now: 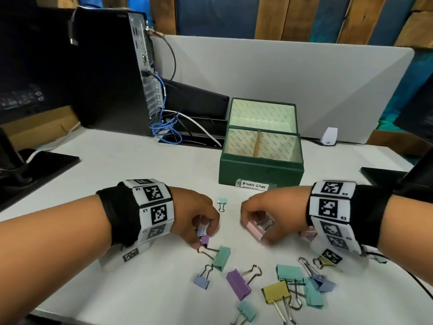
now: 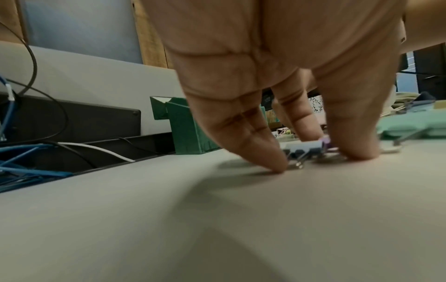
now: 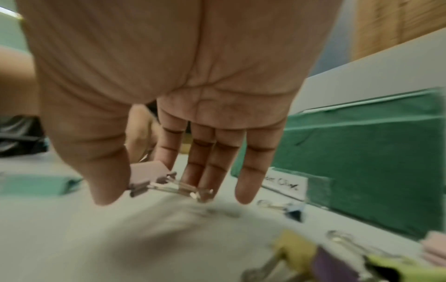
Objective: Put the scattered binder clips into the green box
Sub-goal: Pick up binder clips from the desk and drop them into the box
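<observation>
Gripping clips: two hands (image 1: 199, 216), one green box (image 1: 260, 171) behind.

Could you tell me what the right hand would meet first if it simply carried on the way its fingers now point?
The right hand points down. Its fingers already flank a pink binder clip, so first contact is probably that clip's wire handles, then the white table just beneath.

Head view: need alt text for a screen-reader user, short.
Two hands work on a white desk: the left hand pinches small lilac and purple binder clips, the right hand grips a pink binder clip. More pastel clips lie nearer the camera; an open green box labelled "Binder Clips" stands behind the hands.
</observation>
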Demonstrator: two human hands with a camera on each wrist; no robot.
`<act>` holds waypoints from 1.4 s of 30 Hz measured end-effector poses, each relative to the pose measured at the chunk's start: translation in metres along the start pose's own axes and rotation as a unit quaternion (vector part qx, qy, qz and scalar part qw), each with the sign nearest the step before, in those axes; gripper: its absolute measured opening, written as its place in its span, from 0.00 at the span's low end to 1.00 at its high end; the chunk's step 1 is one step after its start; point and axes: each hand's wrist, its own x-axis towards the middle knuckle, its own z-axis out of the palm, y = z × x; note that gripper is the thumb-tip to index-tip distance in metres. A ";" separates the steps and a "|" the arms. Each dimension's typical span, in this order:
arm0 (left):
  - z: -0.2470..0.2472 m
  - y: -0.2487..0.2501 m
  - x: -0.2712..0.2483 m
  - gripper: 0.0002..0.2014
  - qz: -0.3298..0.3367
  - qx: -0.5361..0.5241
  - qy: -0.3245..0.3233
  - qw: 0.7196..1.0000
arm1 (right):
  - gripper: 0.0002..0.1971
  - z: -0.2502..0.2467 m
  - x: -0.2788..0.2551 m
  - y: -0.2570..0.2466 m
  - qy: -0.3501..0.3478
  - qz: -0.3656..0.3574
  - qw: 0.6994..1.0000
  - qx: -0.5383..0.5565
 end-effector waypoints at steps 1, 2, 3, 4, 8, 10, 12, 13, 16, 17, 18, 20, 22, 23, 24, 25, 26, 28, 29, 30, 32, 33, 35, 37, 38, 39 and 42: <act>-0.001 0.000 0.002 0.15 -0.003 -0.003 0.002 1.000 | 0.20 -0.003 -0.002 0.005 0.018 0.017 1.000 0.013; -0.003 -0.001 0.005 0.14 -0.008 -0.006 0.005 1.000 | 0.19 -0.008 -0.003 0.010 0.041 0.030 0.998 0.025; -0.004 -0.001 0.006 0.13 -0.012 -0.004 0.008 1.000 | 0.17 -0.012 -0.004 0.016 0.069 0.039 0.996 0.040; -0.005 -0.001 0.009 0.12 -0.015 0.001 0.011 1.000 | 0.16 -0.017 -0.006 0.021 0.102 0.047 0.992 0.062; -0.005 -0.002 0.018 0.12 -0.026 0.008 0.015 1.000 | 0.17 -0.039 -0.006 0.038 0.260 0.081 0.950 0.152; -0.007 -0.001 0.021 0.14 -0.039 0.001 0.021 0.999 | 0.18 -0.050 0.000 0.044 0.334 0.097 0.920 0.179; -0.009 0.000 0.023 0.12 -0.048 -0.006 0.025 0.999 | 0.18 -0.060 0.012 0.048 0.392 0.107 0.890 0.209; -0.010 0.001 0.024 0.11 -0.050 -0.006 0.024 0.998 | 0.18 -0.065 0.019 0.050 0.409 0.113 0.879 0.220; -0.011 0.004 0.027 0.13 -0.052 0.010 0.021 0.998 | 0.27 -0.076 0.039 0.049 0.373 0.136 0.892 0.219; -0.011 0.004 0.028 0.13 -0.050 0.015 0.017 0.998 | 0.30 -0.078 0.044 0.050 0.343 0.140 0.905 0.210; -0.011 0.004 0.029 0.12 -0.048 0.016 0.015 0.999 | 0.31 -0.077 0.048 0.050 0.322 0.143 0.915 0.198; -0.011 0.003 0.029 0.09 -0.041 0.008 0.016 0.999 | 0.26 -0.074 0.049 0.048 0.321 0.129 0.924 0.160; -0.010 0.002 0.029 0.10 -0.032 0.007 0.020 0.999 | 0.16 -0.068 0.039 0.044 0.314 0.084 0.939 0.114; -0.009 0.001 0.030 0.10 -0.027 0.009 0.020 0.999 | 0.12 -0.064 0.032 0.042 0.281 0.061 0.954 0.088; -0.009 0.000 0.031 0.10 -0.023 0.009 0.019 1.000 | 0.10 -0.058 0.026 0.039 0.229 0.046 0.971 0.060; -0.009 -0.001 0.032 0.10 -0.021 0.010 0.015 1.000 | 0.09 -0.052 0.020 0.037 0.169 0.039 0.984 0.032; -0.009 -0.001 0.033 0.10 -0.020 0.009 0.012 1.000 | 0.10 -0.045 0.016 0.035 0.111 0.043 0.993 0.006; -0.011 -0.002 0.034 0.09 -0.026 0.011 0.026 0.999 | 0.14 -0.032 0.013 0.036 0.033 0.062 0.996 -0.052; -0.013 -0.002 0.035 0.10 -0.031 0.011 0.044 0.998 | 0.18 -0.027 0.014 0.038 0.010 0.072 0.995 -0.072; -0.016 -0.002 0.035 0.11 -0.036 0.007 0.066 0.997 | 0.21 -0.022 0.015 0.040 -0.006 0.083 0.994 -0.077; -0.023 -0.001 0.039 0.17 -0.043 0.000 0.098 0.994 | 0.23 -0.016 0.018 0.043 -0.024 0.103 0.992 -0.068; -0.026 0.000 0.041 0.19 -0.042 0.003 0.101 0.994 | 0.23 -0.014 0.021 0.044 -0.024 0.106 0.992 -0.067; -0.029 0.004 0.047 0.23 -0.042 0.025 0.085 0.995 | 0.19 -0.010 0.025 0.046 -0.023 0.102 0.992 -0.070; -0.029 0.007 0.054 0.23 -0.052 0.056 0.067 0.995 | 0.15 -0.009 0.027 0.045 -0.024 0.096 0.993 -0.065; -0.028 0.007 0.058 0.23 -0.058 0.065 0.063 0.994 | 0.13 -0.010 0.026 0.044 -0.026 0.095 0.993 -0.060; -0.027 0.007 0.060 0.22 -0.063 0.066 0.062 0.994 | 0.12 -0.012 0.024 0.043 -0.024 0.094 0.994 -0.054; -0.027 0.004 0.063 0.17 -0.060 0.065 0.065 0.994 | 0.09 -0.024 0.013 0.042 0.024 0.090 0.995 -0.017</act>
